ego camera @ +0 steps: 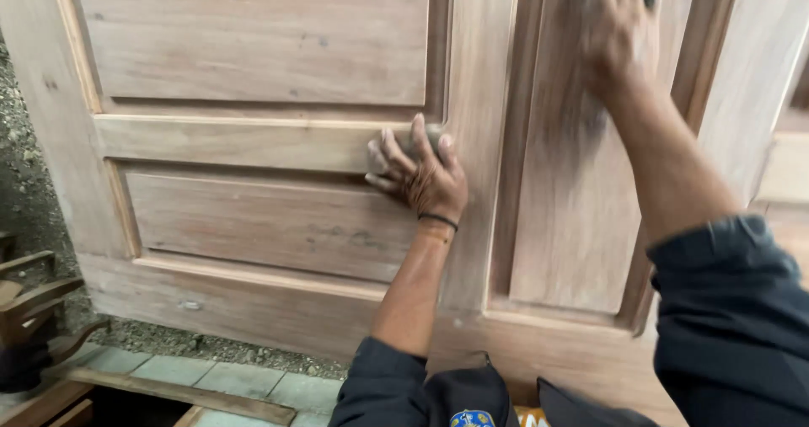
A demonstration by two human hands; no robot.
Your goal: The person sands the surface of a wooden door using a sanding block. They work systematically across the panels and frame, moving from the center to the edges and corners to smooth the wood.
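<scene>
Pressing left hand [421, 174]: fingers curled over a small greyish pad [421, 136], gripping it against the cross rail of the wooden door [261, 225].
Right hand [615, 27]: blurred, laid on the tall right panel [565, 183] near the top edge; a dark item shows at its fingertips; whether it grips or lies flat I cannot tell.
Arms: both stretched forward, dark sleeves pushed up; a dark band rings the left wrist.
Door: unfinished pale wood, raised panels, lying sideways and filling most of the view.
Around: gravel ground [25, 166] at left, grey paving tiles [244, 381] below, dark wooden pieces [34, 301] lower left.
</scene>
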